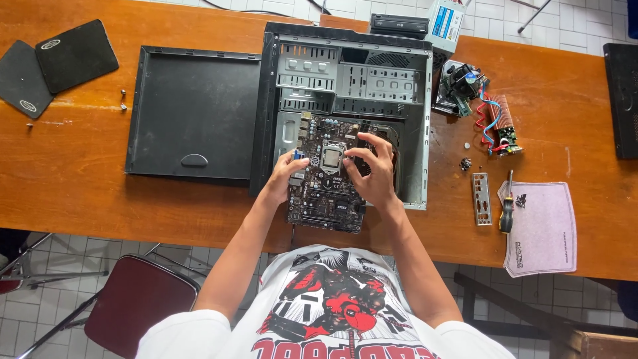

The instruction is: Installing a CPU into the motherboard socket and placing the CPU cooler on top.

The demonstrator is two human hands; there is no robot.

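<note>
— On the orange-brown wooden bench (80, 179), what lies under the hands?

— An open black metal computer case (345, 106) on its side, and half in it a dark green-black motherboard with a silver square processor socket (325, 193). The board's near edge sticks out past the case rim toward the person.

— And the hands themselves?

— The left hand (284, 178) grips the board's left edge, fingers curled on it. The right hand (373, 174) is spread over the board's right side, fingertips pressing down just beside the socket (whether it pinches anything small, I cannot tell).

— What sits around the case?

— To its left, touching it, the flat black side panel (193, 113). Farther left, two black rounded pads (53, 66), with a few small screws (123, 98) near them. To the right, a cooler fan with blue and red wires (472, 86), a silver slotted back plate (481, 198), and a black-and-yellow-handled screwdriver (507, 209) lying partly on a grey cloth mat (541, 229).

— Below the bench?

— A dark red chair (136, 302) on a white tiled floor (40, 319).
</note>
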